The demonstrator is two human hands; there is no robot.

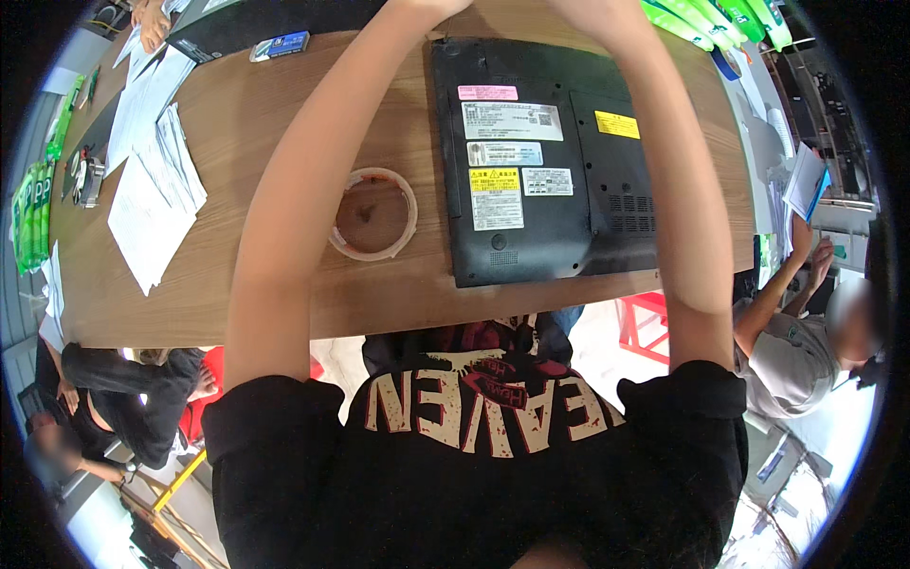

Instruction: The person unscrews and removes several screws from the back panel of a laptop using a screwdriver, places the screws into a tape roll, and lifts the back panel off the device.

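Both my arms stretch over the wooden table toward the top edge of the head view. My left hand shows only near the wrist, and its fingers are cut off by the frame. Likewise, my right hand is mostly out of the picture, fingers hidden. A black laptop lies bottom side up, with several stickers on its underside; my right forearm passes over its right part. Between my left forearm and the laptop, a roll of tape lies flat on the table.
A black box and a small blue-and-white packet sit at the far left. Loose papers cover the left side. Green packages line the left edge; more green packages are far right. Other people sit around.
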